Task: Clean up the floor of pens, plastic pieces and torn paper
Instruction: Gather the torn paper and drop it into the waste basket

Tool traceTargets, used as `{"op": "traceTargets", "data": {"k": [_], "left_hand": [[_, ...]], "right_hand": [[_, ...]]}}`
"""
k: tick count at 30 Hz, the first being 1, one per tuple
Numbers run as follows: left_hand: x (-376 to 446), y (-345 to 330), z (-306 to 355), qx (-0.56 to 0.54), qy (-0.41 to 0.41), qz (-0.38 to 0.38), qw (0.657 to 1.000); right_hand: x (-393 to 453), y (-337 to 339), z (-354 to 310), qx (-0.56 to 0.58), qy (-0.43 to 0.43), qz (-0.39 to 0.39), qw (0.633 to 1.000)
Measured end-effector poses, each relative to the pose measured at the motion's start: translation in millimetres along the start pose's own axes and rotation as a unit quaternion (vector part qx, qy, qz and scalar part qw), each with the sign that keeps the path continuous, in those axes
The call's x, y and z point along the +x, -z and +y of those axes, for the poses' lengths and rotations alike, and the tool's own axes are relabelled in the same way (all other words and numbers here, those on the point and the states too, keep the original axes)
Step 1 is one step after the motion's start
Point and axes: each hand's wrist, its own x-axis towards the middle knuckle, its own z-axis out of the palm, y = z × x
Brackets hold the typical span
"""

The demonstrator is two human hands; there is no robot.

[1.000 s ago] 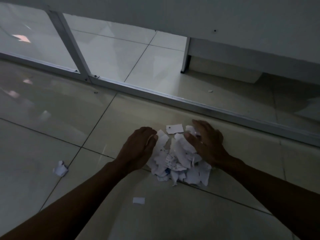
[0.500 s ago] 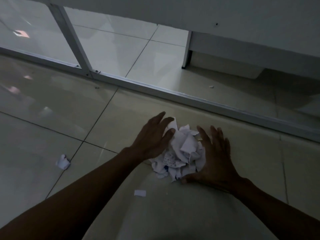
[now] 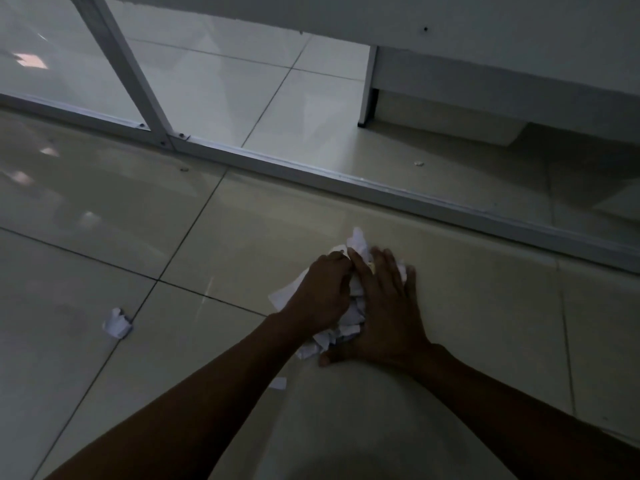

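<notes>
Glossy cream floor tiles (image 3: 242, 220) fill your view, crossed by dark grout lines, with a white metal track (image 3: 346, 183) running from 9 o'clock across to 3 o'clock and a slanted frame post (image 3: 131, 74) rising toward 11 o'clock. Beyond the track, at 1 o'clock, a pale panel (image 3: 485, 84) stands over the floor.

Your pile of torn paper (image 3: 356, 299) sits just right of centre, squeezed between your two hands. Your left hand (image 3: 320, 294) presses on the pile from its 9 o'clock side, fingers curled over the scraps and gripping into them. Your right hand (image 3: 384, 306) lies over the pile from 3 o'clock, fingers held straight and close together along the top, the thumb stretched out low on the tile at the pile's 6 o'clock edge. White scraps poke out at 12 o'clock above your fingertips and at 7 o'clock under your left wrist.

A crumpled paper scrap (image 3: 117, 323) lies well apart at 9 o'clock on a grout line. A small flat paper piece (image 3: 278, 382) rests near your left forearm at 6 o'clock. A tiny pale fleck (image 3: 419, 163) sits beyond the track at 1 o'clock; you cannot tell what it is.
</notes>
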Motion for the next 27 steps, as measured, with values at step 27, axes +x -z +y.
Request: {"op": "traceTargets", "data": {"k": [27], "left_hand": [[-47.0, 46.9, -29.7, 0.027, 0.11, 0.25, 0.962]], "right_hand": [[6.3, -15.8, -17.2, -0.048, 0.066, 0.161, 0.984]]}}
